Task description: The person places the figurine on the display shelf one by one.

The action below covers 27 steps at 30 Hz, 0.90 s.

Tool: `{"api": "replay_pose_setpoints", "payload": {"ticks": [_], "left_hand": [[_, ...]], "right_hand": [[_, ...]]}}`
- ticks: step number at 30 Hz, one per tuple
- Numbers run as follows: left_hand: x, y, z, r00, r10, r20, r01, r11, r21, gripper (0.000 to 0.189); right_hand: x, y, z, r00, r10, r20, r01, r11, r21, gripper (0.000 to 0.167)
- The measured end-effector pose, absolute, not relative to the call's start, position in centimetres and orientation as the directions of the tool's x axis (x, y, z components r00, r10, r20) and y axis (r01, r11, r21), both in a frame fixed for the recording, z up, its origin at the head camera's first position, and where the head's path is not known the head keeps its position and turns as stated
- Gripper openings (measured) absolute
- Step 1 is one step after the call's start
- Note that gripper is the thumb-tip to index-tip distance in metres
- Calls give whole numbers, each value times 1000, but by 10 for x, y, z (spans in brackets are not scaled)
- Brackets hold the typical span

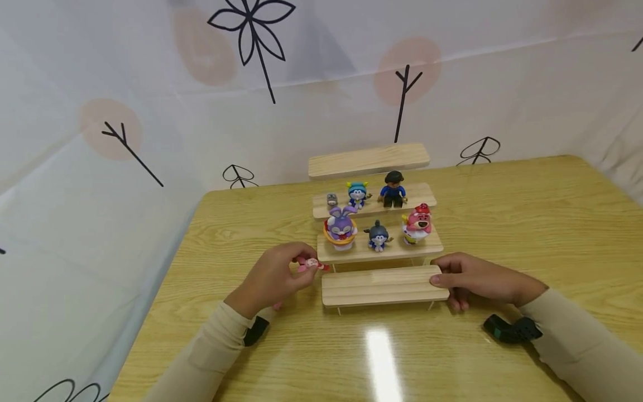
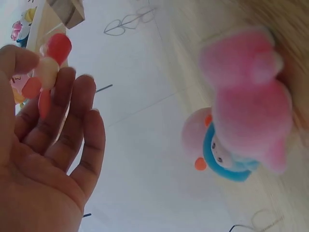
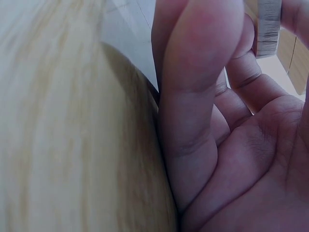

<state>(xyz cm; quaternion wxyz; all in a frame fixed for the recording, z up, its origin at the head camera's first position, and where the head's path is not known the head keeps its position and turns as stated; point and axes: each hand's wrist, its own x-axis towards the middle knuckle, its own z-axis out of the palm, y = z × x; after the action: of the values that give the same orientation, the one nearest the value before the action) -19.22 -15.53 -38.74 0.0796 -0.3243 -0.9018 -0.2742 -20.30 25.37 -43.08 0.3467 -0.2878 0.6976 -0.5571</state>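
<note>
My left hand (image 1: 276, 276) pinches a small pink-and-red figurine (image 1: 310, 263) between thumb and fingers, beside the left side of a stepped wooden display stand. In the left wrist view the figurine (image 2: 47, 71) shows a rounded red end and a pale middle; its kind is unclear. My right hand (image 1: 482, 279) grips the right end of the stand's lowest shelf (image 1: 382, 285), thumb on top. On the shelf above stand a purple rabbit figurine (image 1: 341, 228), a dark-haired blue figurine (image 1: 378, 237) and a pink bear figurine (image 1: 418, 223).
Higher up are a small grey figurine (image 1: 332, 200), a blue-hatted figurine (image 1: 358, 194) and a dark-capped toy man (image 1: 393, 190). The top shelf (image 1: 369, 160) is bare wood. Near my left wrist, pink toy figures (image 2: 251, 92) rest on the wooden table (image 1: 241, 223). Patterned white cloth (image 1: 321, 67) hangs behind.
</note>
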Motion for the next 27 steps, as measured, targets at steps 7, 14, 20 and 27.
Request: {"api": "replay_pose_setpoints", "payload": {"ticks": [7,14,20,27], "left_hand": [[-191,-160,-382,-752,552,360,658,589,470,11],[-190,-159,-380,-719,598,353,690,555,465,11],[-187,-157,-377,-699,617,362,707,522,477,9],[-180,-150,-373,-673,634,380,731,489,476,11]], "right_hand": [[-204,252,-427,-591,-788,-173,-8,221,-975,33],[-202,253,-429,-592,-789,-162,-20,216,-976,32],[-202,253,-428,-593,-789,-160,-14,208,-978,33],[-201,254,-431,-593,-788,-163,-4,205,-979,33]]}}
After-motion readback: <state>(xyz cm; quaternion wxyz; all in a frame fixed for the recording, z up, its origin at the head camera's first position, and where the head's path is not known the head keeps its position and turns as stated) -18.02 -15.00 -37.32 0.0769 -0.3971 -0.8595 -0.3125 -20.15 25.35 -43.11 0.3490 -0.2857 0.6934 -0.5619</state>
